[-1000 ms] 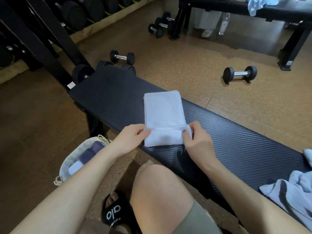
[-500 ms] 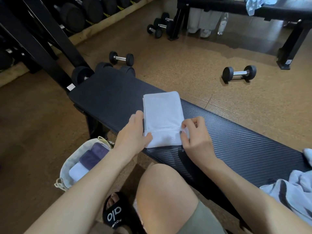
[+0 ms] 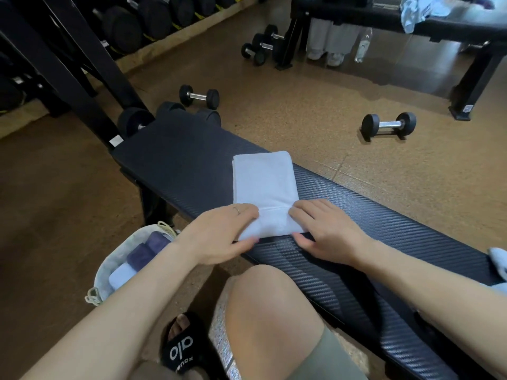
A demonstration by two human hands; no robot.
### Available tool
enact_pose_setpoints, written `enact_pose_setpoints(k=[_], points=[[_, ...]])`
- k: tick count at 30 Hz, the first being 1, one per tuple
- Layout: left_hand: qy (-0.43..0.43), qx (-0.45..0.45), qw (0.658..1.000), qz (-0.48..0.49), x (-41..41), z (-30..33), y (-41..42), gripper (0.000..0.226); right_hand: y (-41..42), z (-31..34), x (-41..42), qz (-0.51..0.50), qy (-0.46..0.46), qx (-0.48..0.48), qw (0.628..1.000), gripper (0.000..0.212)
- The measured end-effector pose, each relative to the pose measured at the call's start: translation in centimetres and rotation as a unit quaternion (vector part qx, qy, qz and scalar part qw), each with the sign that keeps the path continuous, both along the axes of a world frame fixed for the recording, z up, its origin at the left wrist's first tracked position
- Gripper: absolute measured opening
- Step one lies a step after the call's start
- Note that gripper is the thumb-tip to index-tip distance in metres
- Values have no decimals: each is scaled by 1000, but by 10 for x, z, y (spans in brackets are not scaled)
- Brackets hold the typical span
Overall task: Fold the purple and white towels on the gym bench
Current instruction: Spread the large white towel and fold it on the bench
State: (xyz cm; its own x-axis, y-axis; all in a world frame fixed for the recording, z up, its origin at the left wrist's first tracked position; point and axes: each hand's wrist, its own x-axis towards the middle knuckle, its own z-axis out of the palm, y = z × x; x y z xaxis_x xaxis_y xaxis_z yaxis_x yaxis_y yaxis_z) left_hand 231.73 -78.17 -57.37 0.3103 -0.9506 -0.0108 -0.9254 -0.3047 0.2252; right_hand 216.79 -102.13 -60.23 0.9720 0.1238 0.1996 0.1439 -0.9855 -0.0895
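Observation:
A white towel (image 3: 264, 185), folded into a narrow rectangle, lies across the black gym bench (image 3: 384, 237). My left hand (image 3: 219, 234) holds the towel's near left corner, fingers on top and thumb under the near edge. My right hand (image 3: 326, 231) holds the near right corner the same way, thumb at the bench surface. A hem line runs between the two hands. Rolled purple towels (image 3: 145, 249) and a white one sit in a cloth bag (image 3: 109, 270) on the floor at my left. More unfolded towel (image 3: 498, 260) shows at the bench's right end.
Dumbbells lie on the floor: one (image 3: 199, 96) beyond the bench's far end, one (image 3: 388, 126) at right, several (image 3: 259, 46) farther back. A weight rack (image 3: 82, 50) stands at left. Another bench (image 3: 411, 17) with a cloth stands at the back. My knee (image 3: 269, 311) is near the bench.
Both hands moved from pinching the near fold's corners to lying over the towel's near corners, fingers now flatter on top. The head camera tilted slightly.

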Motion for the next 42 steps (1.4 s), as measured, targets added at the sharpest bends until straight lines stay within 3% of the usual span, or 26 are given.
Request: enact_pose_setpoints(k=[4,9,15,19,26,32,37,40,42], points=[[37,-20,999,22,-1,-4,3,55,-6,4,8,-10,-18,14,1000,29],[180,-99,971,125,4,-7,-4,27,-7,12,20,-79,-11,159,984,24],[264,-149,924,231,15,-6,-9,16,-8,17,38,-202,32,335,920,23],[367,-194,853,316,20,-11,-16,13,-7,15,51,-243,52,320,914,30],[418,-177,790,413,32,-12,-30,21,-3,8,76,-308,76,271,909,40],[371,-157,809,427,32,-4,-37,18,-5,10,79,-314,87,294,899,35],[121,-106,919,361,17,-1,-42,31,-3,13,81,-282,100,211,930,30],[-47,-121,962,238,19,-4,-44,28,-1,16,83,-221,7,132,966,23],[-101,-91,977,167,19,-8,-46,14,-2,15,86,-143,-59,17,988,15]])
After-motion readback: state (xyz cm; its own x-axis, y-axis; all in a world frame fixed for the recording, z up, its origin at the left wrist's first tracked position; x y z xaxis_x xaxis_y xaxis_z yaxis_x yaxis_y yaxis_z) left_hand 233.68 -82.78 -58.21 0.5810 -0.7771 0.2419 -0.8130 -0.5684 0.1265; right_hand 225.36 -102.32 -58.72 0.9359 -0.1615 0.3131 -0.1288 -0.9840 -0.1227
